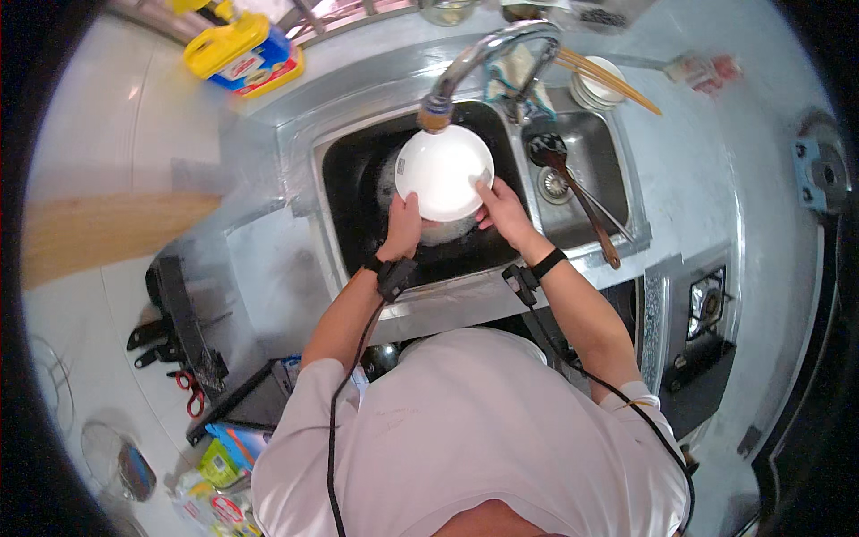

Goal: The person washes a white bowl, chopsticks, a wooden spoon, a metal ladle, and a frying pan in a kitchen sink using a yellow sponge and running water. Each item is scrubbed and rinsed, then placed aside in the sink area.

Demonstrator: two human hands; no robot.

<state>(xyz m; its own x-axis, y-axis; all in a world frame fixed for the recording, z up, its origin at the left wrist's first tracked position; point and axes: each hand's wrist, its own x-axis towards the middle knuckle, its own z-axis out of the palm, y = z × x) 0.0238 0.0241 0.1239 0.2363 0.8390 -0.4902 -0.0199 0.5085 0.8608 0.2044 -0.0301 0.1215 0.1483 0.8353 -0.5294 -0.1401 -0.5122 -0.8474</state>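
Note:
A round white plate (pixel 445 171) is held over the large sink basin (pixel 356 231), just below the faucet's nozzle (pixel 435 115). My left hand (pixel 405 225) grips its lower left rim. On the lower right rim, my right hand (pixel 504 211) holds it with the thumb on the upper face. Beneath the plate, foamy suds (pixel 446 233) show around what seems to be another dish, mostly hidden. Whether water is running from the nozzle, I cannot tell.
In the small right basin (pixel 590 148) lies a ladle with a wooden handle (pixel 584 208). Behind it are stacked white bowls (pixel 597 84) and wooden chopsticks (pixel 611 79). A yellow jug (pixel 245 54) stands back left. Knives (pixel 151 339) and red scissors (pixel 193 395) hang at left; a gas burner (pixel 708 299) is at right.

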